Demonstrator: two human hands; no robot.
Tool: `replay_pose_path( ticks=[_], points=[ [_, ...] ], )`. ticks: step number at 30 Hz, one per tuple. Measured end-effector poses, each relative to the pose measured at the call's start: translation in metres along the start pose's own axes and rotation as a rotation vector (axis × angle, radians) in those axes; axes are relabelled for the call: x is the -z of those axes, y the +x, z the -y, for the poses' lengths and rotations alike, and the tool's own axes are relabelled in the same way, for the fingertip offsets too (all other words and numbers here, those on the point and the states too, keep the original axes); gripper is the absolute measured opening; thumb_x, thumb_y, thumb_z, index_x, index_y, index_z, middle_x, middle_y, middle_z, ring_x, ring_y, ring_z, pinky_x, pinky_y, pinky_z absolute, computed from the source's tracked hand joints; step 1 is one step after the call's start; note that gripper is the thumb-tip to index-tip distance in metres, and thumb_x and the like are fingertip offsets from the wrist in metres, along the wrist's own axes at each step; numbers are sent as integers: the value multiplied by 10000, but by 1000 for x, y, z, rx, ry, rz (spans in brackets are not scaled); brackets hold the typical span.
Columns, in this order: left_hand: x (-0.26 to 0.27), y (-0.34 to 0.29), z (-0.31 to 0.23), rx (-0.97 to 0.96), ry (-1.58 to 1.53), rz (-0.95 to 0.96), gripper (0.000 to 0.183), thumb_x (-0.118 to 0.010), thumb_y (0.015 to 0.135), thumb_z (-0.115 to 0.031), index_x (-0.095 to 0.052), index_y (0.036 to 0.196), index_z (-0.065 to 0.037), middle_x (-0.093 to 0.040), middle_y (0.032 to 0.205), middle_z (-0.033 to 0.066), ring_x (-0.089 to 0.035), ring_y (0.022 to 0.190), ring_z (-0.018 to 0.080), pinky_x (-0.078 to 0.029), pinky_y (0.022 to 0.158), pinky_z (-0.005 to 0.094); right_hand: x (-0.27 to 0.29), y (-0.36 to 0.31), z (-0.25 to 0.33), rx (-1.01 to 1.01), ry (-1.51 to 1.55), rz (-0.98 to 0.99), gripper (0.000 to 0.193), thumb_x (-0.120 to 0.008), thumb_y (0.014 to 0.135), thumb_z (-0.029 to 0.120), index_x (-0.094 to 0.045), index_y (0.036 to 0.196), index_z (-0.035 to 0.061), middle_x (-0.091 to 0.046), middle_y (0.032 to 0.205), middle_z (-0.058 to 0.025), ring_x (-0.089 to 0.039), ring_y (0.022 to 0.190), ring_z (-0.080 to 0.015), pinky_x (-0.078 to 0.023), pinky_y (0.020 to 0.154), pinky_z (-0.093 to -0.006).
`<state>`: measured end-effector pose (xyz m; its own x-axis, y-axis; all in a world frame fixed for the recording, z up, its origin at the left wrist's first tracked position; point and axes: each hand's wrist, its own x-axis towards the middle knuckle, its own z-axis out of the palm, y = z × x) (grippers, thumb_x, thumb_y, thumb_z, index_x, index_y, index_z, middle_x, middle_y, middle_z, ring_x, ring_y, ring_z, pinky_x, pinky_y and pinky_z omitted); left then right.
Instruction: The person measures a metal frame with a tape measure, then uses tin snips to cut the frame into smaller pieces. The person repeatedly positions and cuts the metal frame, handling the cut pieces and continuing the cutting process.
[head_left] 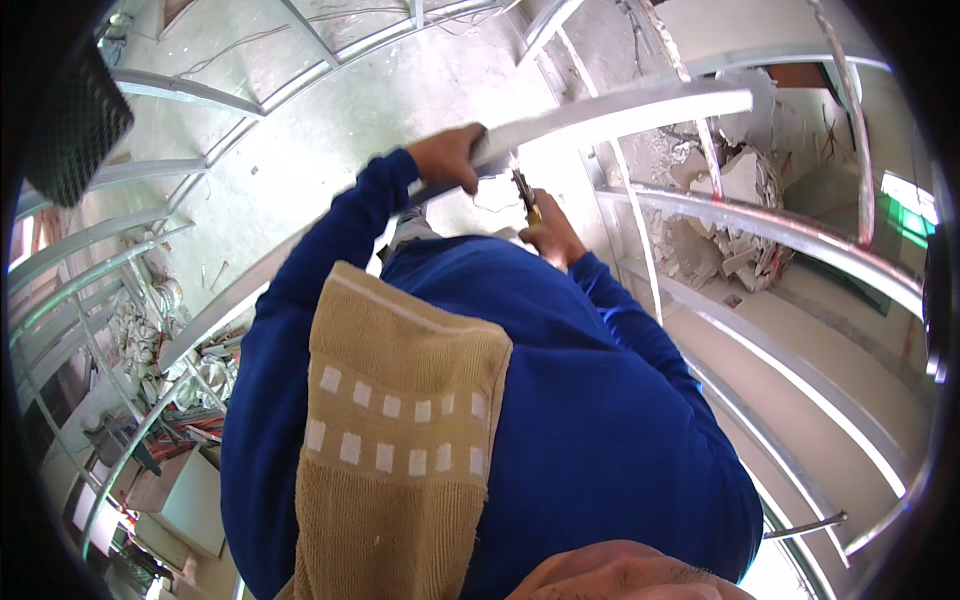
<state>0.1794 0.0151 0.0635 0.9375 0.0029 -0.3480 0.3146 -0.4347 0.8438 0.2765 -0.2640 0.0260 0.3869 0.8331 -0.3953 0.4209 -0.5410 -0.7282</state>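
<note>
Your left hand (pixel 448 158) grips a long, smooth metal channel (pixel 620 113). Your right hand (pixel 553 232) clasps a slim, dark-tipped tool (pixel 524 190) near the channel's edge.

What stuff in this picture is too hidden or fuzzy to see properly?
All in the head view:
- The middle of the long metal bar: behind the left hand and its blue sleeve.
- The handle of the tool: partly covered by the right hand; its tip is too small and blurry.
- The shirt under the towel: covered.
- The black mesh thing: lost in the picture's dark rim.
</note>
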Motion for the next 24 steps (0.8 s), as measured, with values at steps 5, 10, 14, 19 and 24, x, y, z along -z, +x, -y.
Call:
replay_pose_path(
  ticks=[5,10,14,19,24],
  points=[
    [34,41,40,180,-281,319,849,-818,594,-203,-535,1370,-9,-657,1138,167,-620,1061,306,-474,945,393,16,26,15,-218,84,68,356,-733,772,233,-623,970,-42,-626,885,-202,-642,895,-364,-519,771,-427],
    [42,52,46,247,-299,384,697,-796,583,-246,-613,1234,-80,-645,1096,125,-575,1058,293,-397,954,406,27,33,24,-95,-25,161,283,-734,735,246,-705,832,-19,-648,862,-170,-654,844,-337,-517,736,-414],
    [42,56,48,237,-324,435,603,-770,600,-231,-639,1171,-89,-637,1066,79,-602,982,234,-422,931,359,22,40,12,-110,-97,179,218,-742,740,199,-733,884,35,-646,903,-162,-663,852,-321,-521,735,-409],
    [44,63,54,231,-465,475,633,-775,617,-202,-632,1215,-53,-651,1079,79,-626,975,223,-448,944,337,14,43,2,287,-516,177,95,-729,794,144,-778,866,184,-663,857,-159,-672,893,-336,-527,739,-433],
    [49,60,56,260,-544,444,771,-770,595,-240,-591,1316,-34,-658,1156,74,-627,978,220,-482,950,333,20,38,25,-345,89,98,325,-750,702,231,-728,946,18,-694,910,-209,-689,868,-354,-545,753,-415]
  ],
)
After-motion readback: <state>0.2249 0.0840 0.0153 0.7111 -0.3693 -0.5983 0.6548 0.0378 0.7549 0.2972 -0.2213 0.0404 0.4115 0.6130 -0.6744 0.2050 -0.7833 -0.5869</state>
